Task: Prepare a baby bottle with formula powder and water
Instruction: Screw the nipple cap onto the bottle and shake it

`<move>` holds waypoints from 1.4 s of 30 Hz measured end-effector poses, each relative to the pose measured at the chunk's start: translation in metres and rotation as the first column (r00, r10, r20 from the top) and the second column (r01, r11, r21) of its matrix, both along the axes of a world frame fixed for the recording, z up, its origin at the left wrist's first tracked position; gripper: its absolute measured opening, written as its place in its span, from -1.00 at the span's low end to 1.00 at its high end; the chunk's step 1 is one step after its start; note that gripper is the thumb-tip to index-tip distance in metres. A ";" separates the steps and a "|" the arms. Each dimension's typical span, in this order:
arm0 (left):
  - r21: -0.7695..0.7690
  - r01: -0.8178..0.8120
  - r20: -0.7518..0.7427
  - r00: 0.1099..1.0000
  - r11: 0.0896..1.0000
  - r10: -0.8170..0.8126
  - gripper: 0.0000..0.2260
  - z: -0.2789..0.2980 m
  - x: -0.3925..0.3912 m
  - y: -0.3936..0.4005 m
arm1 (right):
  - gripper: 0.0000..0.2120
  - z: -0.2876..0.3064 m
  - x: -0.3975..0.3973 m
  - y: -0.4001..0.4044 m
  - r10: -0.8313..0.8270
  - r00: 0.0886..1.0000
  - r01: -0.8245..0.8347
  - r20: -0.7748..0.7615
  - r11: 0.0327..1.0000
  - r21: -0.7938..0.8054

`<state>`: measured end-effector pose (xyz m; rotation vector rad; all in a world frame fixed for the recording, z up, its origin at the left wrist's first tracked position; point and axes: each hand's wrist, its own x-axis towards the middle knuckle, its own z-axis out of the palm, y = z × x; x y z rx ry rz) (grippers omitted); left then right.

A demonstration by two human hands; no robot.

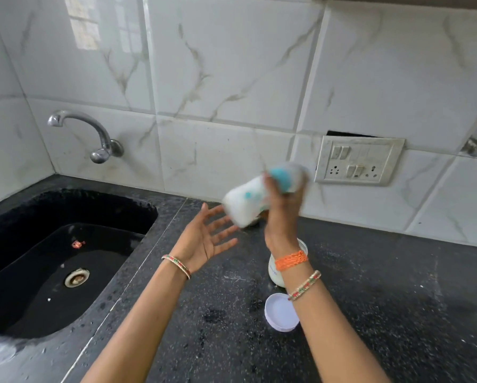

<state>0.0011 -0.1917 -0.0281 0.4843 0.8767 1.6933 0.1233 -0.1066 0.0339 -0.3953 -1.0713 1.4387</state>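
Note:
My right hand [283,205] grips the baby bottle [248,200] near its teal collar, holding it tilted in the air above the black counter. The bottle is blurred and filled with white liquid; its base points down to the left. My left hand [207,236] is raised beside the bottle's base, palm up, fingers spread, not touching it. Behind my right wrist stands a small open jar [274,275] with white content, partly hidden by the wrist. Its white lid [280,312] lies flat on the counter just in front.
A black sink [52,261] with a metal drain is set into the counter [384,299] on the left, under a chrome wall tap [93,134]. A switch and socket plate [359,161] sits on the tiled wall at the right.

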 end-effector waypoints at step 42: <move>0.193 0.097 -0.172 0.983 0.977 -0.063 -0.08 0.008 0.025 0.004 | -0.03 -0.014 0.022 -0.002 -0.304 0.809 0.107 0.503 0.918 0.383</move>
